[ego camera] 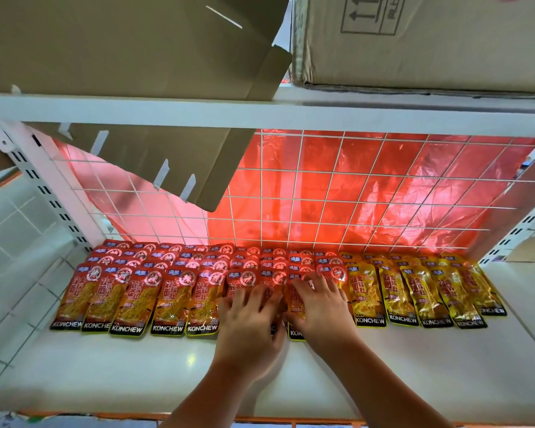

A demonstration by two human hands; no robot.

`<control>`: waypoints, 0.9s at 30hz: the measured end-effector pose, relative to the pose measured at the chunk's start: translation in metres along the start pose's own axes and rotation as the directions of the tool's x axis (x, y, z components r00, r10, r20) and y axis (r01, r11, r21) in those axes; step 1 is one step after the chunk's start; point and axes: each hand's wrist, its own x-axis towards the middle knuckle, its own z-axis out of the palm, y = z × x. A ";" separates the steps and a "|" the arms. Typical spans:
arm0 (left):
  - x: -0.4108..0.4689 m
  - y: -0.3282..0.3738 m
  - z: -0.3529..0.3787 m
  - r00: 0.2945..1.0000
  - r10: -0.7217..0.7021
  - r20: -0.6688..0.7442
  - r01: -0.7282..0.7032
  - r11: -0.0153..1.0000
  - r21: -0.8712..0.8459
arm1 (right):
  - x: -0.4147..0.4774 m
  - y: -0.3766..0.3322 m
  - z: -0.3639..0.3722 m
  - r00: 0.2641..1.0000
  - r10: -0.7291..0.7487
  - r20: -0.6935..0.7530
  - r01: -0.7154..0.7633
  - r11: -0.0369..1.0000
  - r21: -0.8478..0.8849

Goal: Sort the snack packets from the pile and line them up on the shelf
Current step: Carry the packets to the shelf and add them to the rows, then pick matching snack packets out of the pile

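Observation:
Red snack packets [136, 298] lie in overlapping rows across the left and middle of the white shelf [136, 372]. Yellow snack packets [426, 295] fill the rows to the right. My left hand [247, 322] lies flat with spread fingers on the red packets in the middle. Beside it, my right hand [318, 304] presses spread fingers on the last red rows next to the yellow ones. A packet's black bottom edge [295, 333] shows between the two hands. No loose pile is in view.
A white wire grid [352, 193] backs the shelf, with red plastic sheet [399, 180] behind it. A cardboard flap [155, 162] hangs down at the upper left. Cardboard boxes [430, 38] stand on the shelf above. Slotted uprights flank both sides.

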 end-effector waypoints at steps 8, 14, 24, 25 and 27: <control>0.000 0.000 0.001 1.000 0.002 -0.018 -0.003 1.000 -0.018 | -0.001 0.003 0.002 0.999 -0.001 -0.050 0.003 1.000 0.031; 0.000 -0.001 0.002 1.000 -0.022 0.004 0.023 0.999 -0.024 | -0.007 0.001 0.011 0.990 0.008 -0.138 -0.004 0.999 0.033; 0.002 -0.005 -0.001 1.000 -0.010 0.017 0.011 0.998 -0.055 | -0.022 -0.010 0.022 0.958 0.075 -0.275 -0.071 0.997 0.023; 0.002 -0.005 -0.002 1.000 -0.009 0.018 0.010 0.998 -0.054 | -0.023 -0.011 0.022 0.957 0.079 -0.278 -0.073 0.997 0.031; 0.002 -0.004 -0.004 1.000 -0.007 0.007 0.007 0.998 -0.056 | -0.026 -0.010 0.020 0.958 0.080 -0.274 -0.076 0.997 0.027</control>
